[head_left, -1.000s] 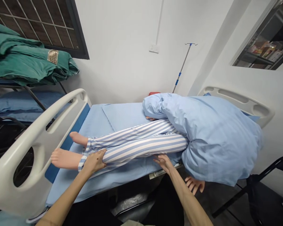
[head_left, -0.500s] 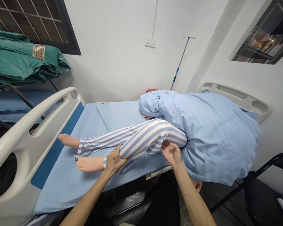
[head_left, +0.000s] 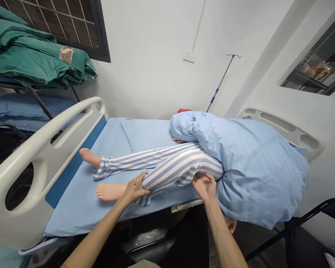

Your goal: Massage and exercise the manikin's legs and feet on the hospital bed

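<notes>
Manikin: a patient-care manikin lies across the hospital bed, legs toward the left, its upper body at the right inside a light blue quilt that bulges past the near edge. A manikin hand shows below the quilt.

Left hand: the left hand is clenched around the near leg, at the shin, over the striped pyjama trousers.

Right hand: the right hand is cupped against the underside of the thigh beside the quilt. Whether it grips or only supports, I cannot tell.

Handling: probably heavy and floppy, with a soft skin and slippery cloth; shin and under-thigh look like sound holds.

Bed: a pale blue sheet covers it, with a white footboard at left.

Rest: far left, green folded linen sits on a rack; at far right stands a black chair; an IV pole rises beyond the bed.
</notes>
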Tool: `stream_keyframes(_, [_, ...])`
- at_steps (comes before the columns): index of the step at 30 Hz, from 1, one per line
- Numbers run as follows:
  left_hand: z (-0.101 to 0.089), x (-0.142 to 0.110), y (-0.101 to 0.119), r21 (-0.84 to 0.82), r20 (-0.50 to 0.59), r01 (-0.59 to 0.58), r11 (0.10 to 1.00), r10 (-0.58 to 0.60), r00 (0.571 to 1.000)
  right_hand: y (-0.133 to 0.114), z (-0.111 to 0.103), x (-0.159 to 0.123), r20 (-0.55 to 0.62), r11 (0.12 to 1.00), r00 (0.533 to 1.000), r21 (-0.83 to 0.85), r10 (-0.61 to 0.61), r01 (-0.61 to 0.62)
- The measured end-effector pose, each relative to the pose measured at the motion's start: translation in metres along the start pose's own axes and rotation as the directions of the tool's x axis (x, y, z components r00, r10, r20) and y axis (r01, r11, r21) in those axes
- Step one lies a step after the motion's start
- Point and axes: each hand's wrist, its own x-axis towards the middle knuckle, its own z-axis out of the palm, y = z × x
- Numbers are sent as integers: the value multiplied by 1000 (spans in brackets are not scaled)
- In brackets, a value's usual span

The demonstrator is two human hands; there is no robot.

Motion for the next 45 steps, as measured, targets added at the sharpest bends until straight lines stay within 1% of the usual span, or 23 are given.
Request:
stream_keyframes(4, [-17,-5,-9,82,73,-38,996,32,997,5,-1,-3,-11,1000,1000,21,-3,3])
stream_keyframes(7, [-32,-10,-20,169,74,-35,985,23,997,11,-1,-5,-28,1000,1000,25,-8,9])
stream_keyframes(9, [-44,-15,-31,229,60,-28,973,15,998,20,-4,-5,-36,999,999,38,13,-12])
stream_keyframes(11, [-56,-23,-44,287,49,-32,957,19,999,33,-11,-5,-46,997,998,57,51,-48])
stream_keyframes(13, [-69,-33,-54,340,37,-50,939,40,999,52,-21,-5,-78,994,993,79,88,-82])
stream_keyframes(16, [-82,-48,-59,398,27,-81,914,77,997,85,-37,-2,-135,988,982,104,130,-117])
stream_keyframes(18, [-84,-54,-58,429,37,-89,899,81,996,104,-47,1,-164,984,975,118,150,-131])
stream_keyframes(20, [-80,-56,-57,458,66,-86,885,63,996,117,-54,3,-180,982,971,131,156,-133])
stream_keyframes(23, [-70,-57,-60,492,100,-78,867,33,994,123,-61,5,-176,980,970,135,167,-144])
stream_keyframes(26, [-60,-56,-66,497,103,-70,865,21,994,118,-64,3,-155,979,972,134,174,-154])
stream_keyframes(29, [-55,-55,-71,473,70,-47,880,15,997,106,-59,-2,-153,982,977,142,148,-126])
stream_keyframes(32, [-49,-49,-72,415,4,-23,910,23,1000,85,-47,-7,-140,982,981,154,136,-114])
stream_keyframes(34, [-41,-42,-70,354,-32,-14,935,27,999,68,-37,-9,-123,982,985,159,123,-102])
stream_keyframes(37, [-23,-28,-62,231,-81,3,973,16,997,41,-19,-9,-97,982,988,159,120,-103])
stream_keyframes(40, [-4,-13,-48,112,-152,28,993,-10,988,21,-4,-4,-51,977,989,170,136,-126])
stream_keyframes(45, [21,11,-25,-23,-221,58,998,-62,973,5,12,4,0,973,993,198,120,-117])
